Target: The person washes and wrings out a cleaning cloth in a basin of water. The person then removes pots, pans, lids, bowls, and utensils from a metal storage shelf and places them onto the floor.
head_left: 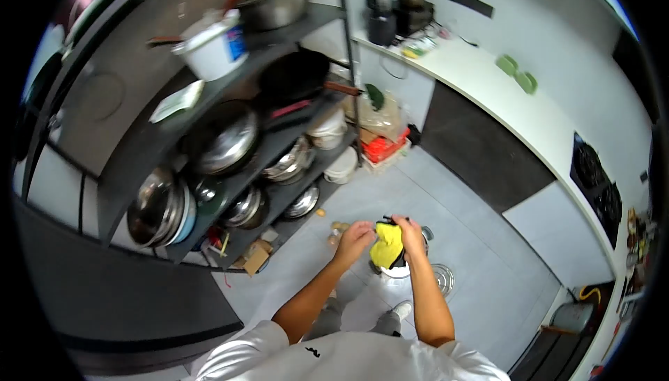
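A yellow and black cloth (387,246) hangs from my right hand (412,236), whose fingers are wrapped round its upper edge. My left hand (356,240) is just left of the cloth with its fingers curled together; whether they pinch the cloth's edge or anything else is too small to tell. Below the cloth, on the floor, a pot (396,272) with a pale inside shows in part, mostly hidden by the cloth and my right hand. A round metal lid (443,280) lies on the floor to the right of the pot.
Dark shelves (286,135) with pans, bowls and buckets stand at the left. A white counter (488,95) with a blender (380,12) curves along the right and has a black stove (594,184). Several round items (337,231) and a cardboard box (256,258) lie on the floor.
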Motion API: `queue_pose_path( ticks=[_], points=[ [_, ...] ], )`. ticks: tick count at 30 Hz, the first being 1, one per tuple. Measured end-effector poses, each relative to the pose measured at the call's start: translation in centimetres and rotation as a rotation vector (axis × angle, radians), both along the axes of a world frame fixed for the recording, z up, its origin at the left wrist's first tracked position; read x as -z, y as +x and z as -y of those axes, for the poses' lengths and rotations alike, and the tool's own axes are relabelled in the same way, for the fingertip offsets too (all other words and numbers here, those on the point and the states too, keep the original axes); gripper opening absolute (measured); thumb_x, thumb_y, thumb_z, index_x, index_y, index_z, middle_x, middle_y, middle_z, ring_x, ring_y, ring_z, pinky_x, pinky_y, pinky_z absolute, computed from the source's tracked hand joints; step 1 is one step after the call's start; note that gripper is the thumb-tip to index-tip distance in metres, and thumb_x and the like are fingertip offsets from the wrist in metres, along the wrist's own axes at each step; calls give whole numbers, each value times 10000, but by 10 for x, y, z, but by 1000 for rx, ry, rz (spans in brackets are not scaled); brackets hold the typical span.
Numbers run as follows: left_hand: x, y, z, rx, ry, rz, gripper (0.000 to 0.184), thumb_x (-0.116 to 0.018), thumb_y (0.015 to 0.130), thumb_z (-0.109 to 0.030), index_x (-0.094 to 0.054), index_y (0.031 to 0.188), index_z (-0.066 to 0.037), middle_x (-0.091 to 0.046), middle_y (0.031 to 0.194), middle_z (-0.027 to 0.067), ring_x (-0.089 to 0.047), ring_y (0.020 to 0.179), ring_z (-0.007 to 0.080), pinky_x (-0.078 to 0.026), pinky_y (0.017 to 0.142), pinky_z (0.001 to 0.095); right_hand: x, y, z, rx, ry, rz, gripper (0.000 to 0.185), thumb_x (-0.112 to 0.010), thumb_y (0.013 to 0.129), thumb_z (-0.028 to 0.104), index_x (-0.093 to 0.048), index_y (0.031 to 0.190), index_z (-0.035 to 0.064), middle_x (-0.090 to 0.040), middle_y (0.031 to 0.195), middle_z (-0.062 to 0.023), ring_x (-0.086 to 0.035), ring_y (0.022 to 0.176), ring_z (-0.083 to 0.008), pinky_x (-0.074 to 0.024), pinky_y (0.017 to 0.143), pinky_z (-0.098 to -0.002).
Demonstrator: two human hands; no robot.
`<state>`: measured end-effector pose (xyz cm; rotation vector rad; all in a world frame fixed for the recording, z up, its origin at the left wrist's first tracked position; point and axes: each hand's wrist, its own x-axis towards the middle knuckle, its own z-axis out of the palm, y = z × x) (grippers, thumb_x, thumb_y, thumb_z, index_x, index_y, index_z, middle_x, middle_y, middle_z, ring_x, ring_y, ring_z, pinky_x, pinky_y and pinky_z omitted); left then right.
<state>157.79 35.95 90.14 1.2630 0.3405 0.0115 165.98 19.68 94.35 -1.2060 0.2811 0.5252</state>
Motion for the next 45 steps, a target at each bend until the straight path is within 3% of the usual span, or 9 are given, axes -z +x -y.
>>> queue_pose_path(
  ticks=[7,18,22,28,30,32,35,38,45],
  points=[
    [-77,-63,-127,-218,122,211,342,-769,808,55,-591,1096,6,-713,905,92,-697,830,148,-557,764,262,-89,-31,-155,-213,71,294,60,-726,874,66,-677,901,45,-675,870,-21,-616,804,-115,-485,743,-257],
    [-212,-81,-288,-486,371,532,233,-649,970,-63,-601,1189,1,-743,1029,102,-690,857,132,-534,789,248,-149,-34,-307,-392,93,462,110,-737,895,107,-699,955,24,-681,947,-11,-608,898,-106,-469,831,-249],
    [-275,-46,-327,-662,584,613,294,-689,940,-72,-575,1204,-10,-687,1115,106,-650,1051,159,-521,909,321,-211,30,-342,-351,86,754,312,-755,877,103,-678,1158,-9,-663,1050,-48,-599,1014,-129,-472,900,-259],
    [-352,45,-386,-678,723,501,951,-891,756,-210,-315,1487,-9,-401,1509,246,-381,1430,343,-318,1172,504,-311,144,-393,-329,40,902,952,-884,741,306,-402,1474,-63,-552,1349,-200,-590,1175,-259,-476,991,-336],
    [-367,83,-410,-707,852,399,1123,-923,707,-286,-227,1518,59,-355,1530,305,-380,1428,383,-330,1170,458,-333,182,-409,-386,-63,950,1172,-914,665,402,-289,1524,-93,-418,1505,-295,-483,1352,-346,-424,1085,-380],
    [-382,111,-423,-688,842,340,1258,-948,659,-305,-145,1546,81,-305,1558,322,-362,1442,390,-331,1175,442,-343,215,-429,-446,-70,1050,1134,-915,662,412,-337,1502,-85,-449,1478,-268,-478,1347,-338,-414,1093,-373],
    [-404,130,-425,-488,638,455,1084,-945,663,-192,-269,1481,30,-423,1483,248,-490,1342,318,-450,1097,390,-358,235,-437,-548,-124,1201,1025,-930,636,421,-457,1409,-57,-534,1376,-203,-536,1259,-297,-435,1068,-367],
    [-395,152,-436,-493,564,468,1025,-922,707,-215,-290,1482,8,-398,1509,228,-405,1409,310,-344,1172,398,-367,236,-435,-648,-60,1167,905,-914,677,417,-530,1347,-54,-573,1324,-170,-562,1189,-249,-457,1025,-353],
    [-398,150,-428,-585,662,513,972,-939,671,-190,-355,1425,-2,-521,1392,189,-532,1274,283,-447,1077,372,-357,235,-434,-509,1,1201,771,-924,689,324,-578,1261,-62,-621,1216,-146,-606,1097,-226,-491,959,-327]
  ],
)
